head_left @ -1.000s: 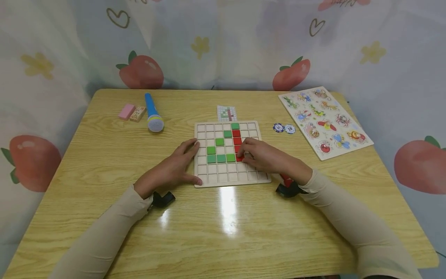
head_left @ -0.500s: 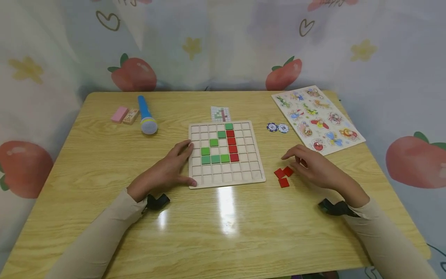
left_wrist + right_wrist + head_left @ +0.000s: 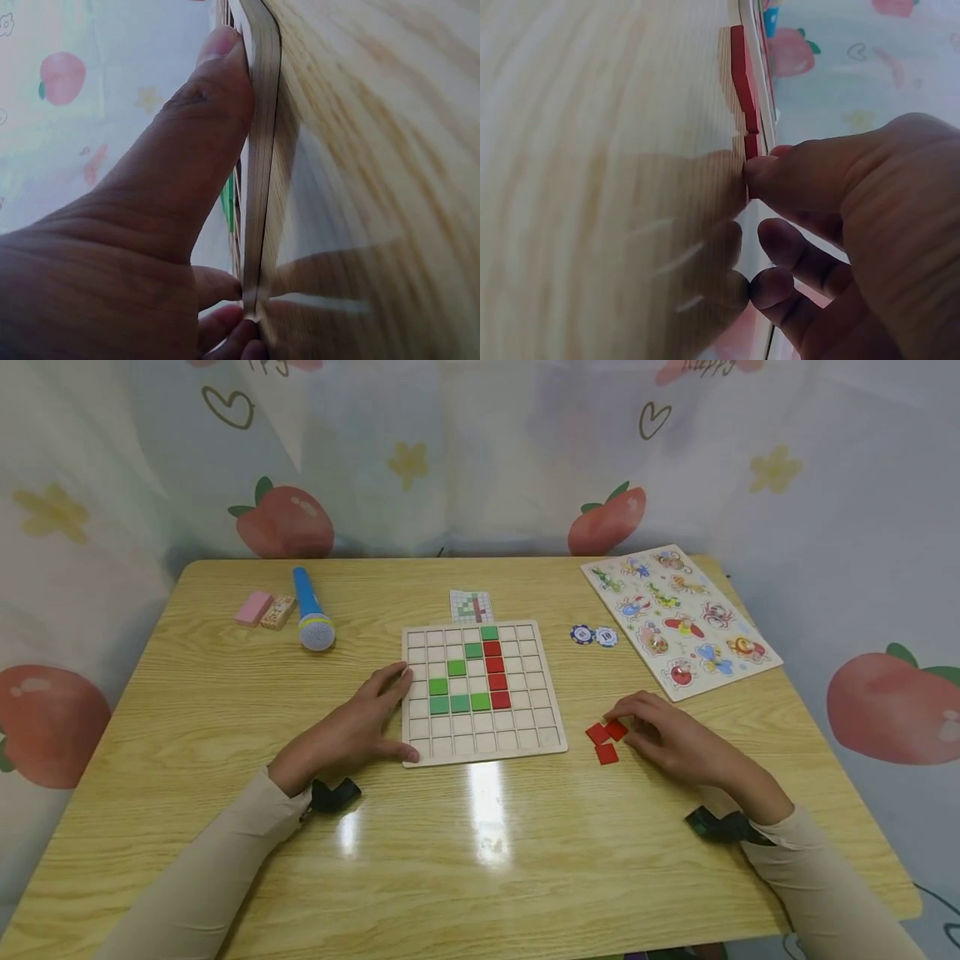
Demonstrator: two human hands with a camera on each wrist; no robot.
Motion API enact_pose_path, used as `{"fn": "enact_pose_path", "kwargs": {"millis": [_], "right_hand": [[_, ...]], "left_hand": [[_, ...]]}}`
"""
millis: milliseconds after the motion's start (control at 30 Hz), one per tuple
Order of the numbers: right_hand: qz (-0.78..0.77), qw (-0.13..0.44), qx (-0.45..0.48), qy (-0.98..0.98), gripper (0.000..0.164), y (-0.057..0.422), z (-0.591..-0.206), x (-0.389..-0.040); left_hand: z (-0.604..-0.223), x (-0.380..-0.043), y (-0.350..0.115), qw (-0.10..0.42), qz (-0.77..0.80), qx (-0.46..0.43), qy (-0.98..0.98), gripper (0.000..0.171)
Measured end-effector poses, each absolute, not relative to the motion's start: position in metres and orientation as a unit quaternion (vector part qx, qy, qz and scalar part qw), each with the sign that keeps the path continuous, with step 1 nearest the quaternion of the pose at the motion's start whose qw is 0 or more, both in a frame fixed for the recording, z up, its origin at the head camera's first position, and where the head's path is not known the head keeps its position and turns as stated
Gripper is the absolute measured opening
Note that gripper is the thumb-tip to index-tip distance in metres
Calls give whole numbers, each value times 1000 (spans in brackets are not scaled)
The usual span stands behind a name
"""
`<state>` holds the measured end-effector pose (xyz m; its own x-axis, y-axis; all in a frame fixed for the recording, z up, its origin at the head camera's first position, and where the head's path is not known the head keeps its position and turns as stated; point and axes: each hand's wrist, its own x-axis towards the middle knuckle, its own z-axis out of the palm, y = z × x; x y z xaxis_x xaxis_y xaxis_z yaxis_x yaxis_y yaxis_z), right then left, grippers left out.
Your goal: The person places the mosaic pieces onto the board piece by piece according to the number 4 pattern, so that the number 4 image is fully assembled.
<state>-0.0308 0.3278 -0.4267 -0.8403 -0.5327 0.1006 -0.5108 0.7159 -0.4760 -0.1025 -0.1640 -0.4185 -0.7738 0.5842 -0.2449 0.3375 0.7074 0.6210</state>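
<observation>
My left hand (image 3: pixel 356 722) rests at the left edge of a wooden grid board (image 3: pixel 525 739). Its thumb (image 3: pixel 217 82) lies on the near-left corner, and the other fingers touch the side farther up. On the board, green tiles (image 3: pixel 460 703) form a slanted line and a row beside a column of red tiles (image 3: pixel 497 682). To the right of the board, three loose red tiles (image 3: pixel 606 753) lie close together on the table. My right hand (image 3: pixel 678 743) pinches the rightmost loose red tile (image 3: pixel 751 146) between thumb and index finger, its other fingers loosely bent.
Behind the board lies a small pattern card (image 3: pixel 471 607). Two poker chips (image 3: pixel 593 635) and an insect puzzle board (image 3: pixel 678 618) are at the right. A blue toy microphone (image 3: pixel 311 610), a pink block (image 3: pixel 254 608) and a patterned small box (image 3: pixel 278 612) lie at the left.
My right hand has left the lowest red tile in the column, moved right to the loose red tiles, and come down on one. The left hand stays at the board's edge.
</observation>
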Motion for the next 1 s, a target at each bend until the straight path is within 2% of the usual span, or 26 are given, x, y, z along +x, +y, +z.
{"fn": "enact_pose_path", "kwargs": {"millis": [400, 633, 800, 1000], "right_hand": [[-233, 19, -274, 933, 29, 321, -425, -31], [-223, 17, -292, 930, 27, 316, -410, -38], [-208, 19, -326, 922, 29, 290, -395, -50], [-206, 63, -353, 911, 26, 243, -385, -67]], "left_hand": [[-419, -101, -168, 221, 283, 252, 899, 126], [-420, -102, -168, 220, 287, 255, 897, 125], [-420, -102, -168, 217, 282, 258, 898, 126], [-420, -103, -166, 217, 281, 259, 898, 126]]}}
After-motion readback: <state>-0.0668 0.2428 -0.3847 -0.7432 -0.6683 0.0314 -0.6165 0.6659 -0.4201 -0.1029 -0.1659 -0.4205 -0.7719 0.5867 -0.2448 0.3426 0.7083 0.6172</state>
